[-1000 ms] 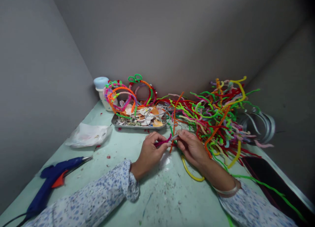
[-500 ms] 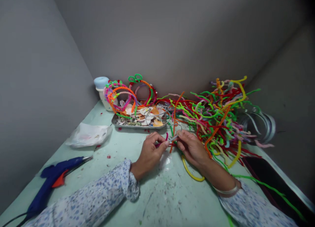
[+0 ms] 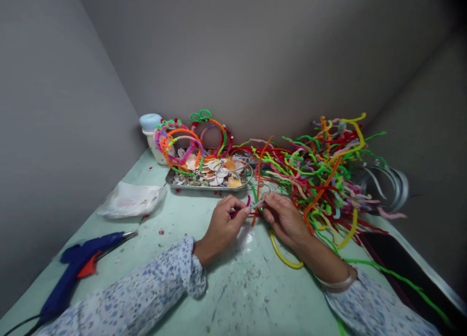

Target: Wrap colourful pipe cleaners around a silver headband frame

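My left hand point(image 3: 224, 224) is closed in a pinch on a magenta pipe cleaner point(image 3: 248, 200), whose curved end sticks up past the fingers. Between my two hands runs a thin grey metal band point(image 3: 258, 203); its left end meets my left fingertips. Thumb and fingers of my right hand point(image 3: 284, 218) pinch that band from the other side. How the pipe cleaner and band touch is hidden by the fingers. Just behind the hands lie an orange pipe cleaner point(image 3: 259, 168) and a green one. A yellow pipe cleaner point(image 3: 282, 256) curves beneath my right hand.
A metal tray point(image 3: 204, 187) of shells stands behind, with pipe-cleaner-wrapped headbands point(image 3: 182, 134) on it. A blue glue gun point(image 3: 78, 263), a white plastic packet point(image 3: 131, 200) and a lidded jar point(image 3: 151, 123) are left. Right are piled pipe cleaners point(image 3: 314, 161), metal bands point(image 3: 397, 190) and a dark phone-like slab point(image 3: 394, 268).
Hardly anything differs. The tip of the magenta pipe cleaner has shifted very slightly to the right; both hands keep their place and grip.
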A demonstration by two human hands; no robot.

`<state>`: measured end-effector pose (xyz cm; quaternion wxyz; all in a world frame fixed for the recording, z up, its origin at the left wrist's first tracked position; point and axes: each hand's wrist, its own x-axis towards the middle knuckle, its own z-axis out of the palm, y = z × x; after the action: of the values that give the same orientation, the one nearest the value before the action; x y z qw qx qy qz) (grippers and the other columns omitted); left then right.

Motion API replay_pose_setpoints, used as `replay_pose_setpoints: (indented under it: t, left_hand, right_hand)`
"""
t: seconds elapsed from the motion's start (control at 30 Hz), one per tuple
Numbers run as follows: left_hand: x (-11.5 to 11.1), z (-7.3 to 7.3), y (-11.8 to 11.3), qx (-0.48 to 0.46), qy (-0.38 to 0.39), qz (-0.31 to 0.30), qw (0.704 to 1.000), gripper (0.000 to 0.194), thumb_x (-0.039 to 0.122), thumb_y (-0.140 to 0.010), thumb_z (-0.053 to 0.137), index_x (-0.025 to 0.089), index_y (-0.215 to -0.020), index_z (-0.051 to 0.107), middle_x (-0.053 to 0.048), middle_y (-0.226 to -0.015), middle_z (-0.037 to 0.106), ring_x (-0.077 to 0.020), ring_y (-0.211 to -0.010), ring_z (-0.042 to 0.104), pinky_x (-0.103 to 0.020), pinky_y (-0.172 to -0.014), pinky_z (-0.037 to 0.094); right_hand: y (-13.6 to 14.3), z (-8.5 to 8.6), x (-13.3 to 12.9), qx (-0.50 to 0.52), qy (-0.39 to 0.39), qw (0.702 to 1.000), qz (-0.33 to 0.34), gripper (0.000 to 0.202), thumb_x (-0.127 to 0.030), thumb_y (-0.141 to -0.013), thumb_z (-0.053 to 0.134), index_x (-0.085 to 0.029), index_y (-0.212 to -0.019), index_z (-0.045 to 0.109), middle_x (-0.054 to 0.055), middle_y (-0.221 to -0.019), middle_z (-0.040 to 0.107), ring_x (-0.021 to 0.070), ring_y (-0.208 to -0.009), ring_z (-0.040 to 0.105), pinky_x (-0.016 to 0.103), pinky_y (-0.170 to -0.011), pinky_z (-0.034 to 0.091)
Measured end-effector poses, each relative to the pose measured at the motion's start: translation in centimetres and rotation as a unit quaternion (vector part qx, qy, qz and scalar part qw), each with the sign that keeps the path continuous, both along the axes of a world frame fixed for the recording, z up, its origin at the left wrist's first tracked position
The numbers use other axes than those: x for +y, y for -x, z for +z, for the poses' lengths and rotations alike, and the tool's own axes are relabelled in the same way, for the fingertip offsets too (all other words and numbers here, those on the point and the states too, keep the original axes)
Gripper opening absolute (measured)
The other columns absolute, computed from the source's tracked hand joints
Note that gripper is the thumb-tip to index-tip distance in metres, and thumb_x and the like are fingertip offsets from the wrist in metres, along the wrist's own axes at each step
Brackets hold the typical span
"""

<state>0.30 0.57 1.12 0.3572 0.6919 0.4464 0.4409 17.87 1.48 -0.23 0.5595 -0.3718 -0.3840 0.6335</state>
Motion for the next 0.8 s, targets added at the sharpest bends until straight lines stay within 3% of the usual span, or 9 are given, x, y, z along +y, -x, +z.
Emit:
replay_pose_setpoints:
  t: [0.23,0.43,0.6,0.8]
  left_hand:
    - [0.15,-0.28,0.09,0.005,-0.015,-0.006,1.000,0.022,0.028,-0.090,0.053,0.019,-0.070,0.055,-0.001,-0.072,0.054,-0.0169,-0.074,0.052,-0.030,-0.069,0.040]
    - [0.16,-0.27,0.04,-0.004,0.018,-0.015,1.000,0.023,0.028,-0.091,0.052,0.019,-0.069,0.052,0.000,-0.072,0.050,-0.0157,-0.073,0.049,-0.029,-0.068,0.038]
    - [0.22,-0.58,0.05,-0.007,0.036,-0.015,0.999,0.024,0.032,-0.093,0.051,0.019,-0.074,0.053,0.000,-0.074,0.051,-0.0155,-0.074,0.049,-0.028,-0.068,0.039]
    - [0.12,-0.55,0.03,0.023,-0.038,0.025,0.999,0.014,0.028,-0.093,0.051,0.019,-0.090,0.061,-0.004,-0.089,0.060,-0.0190,-0.088,0.055,-0.031,-0.078,0.043]
  right_hand:
    - [0.04,0.03,-0.10,-0.005,0.007,1.000,-0.002,0.030,-0.043,-0.073,0.077,-0.020,-0.068,0.059,-0.003,-0.062,0.053,0.0058,-0.045,0.036,0.023,-0.042,0.023]
    - [-0.09,-0.27,0.01,0.007,0.013,1.000,0.002,0.029,-0.041,-0.073,0.078,-0.020,-0.067,0.059,-0.005,-0.055,0.049,0.0060,-0.043,0.035,0.023,-0.042,0.021]
    - [-0.02,-0.17,0.04,0.006,0.007,1.000,0.000,0.026,-0.040,-0.075,0.076,-0.018,-0.070,0.063,-0.001,-0.065,0.061,0.0047,-0.044,0.038,0.023,-0.042,0.022]
    - [0.05,-0.08,0.08,0.003,0.006,1.000,-0.009,0.025,-0.040,-0.076,0.075,-0.019,-0.070,0.063,0.001,-0.071,0.066,0.0051,-0.044,0.039,0.024,-0.043,0.023]
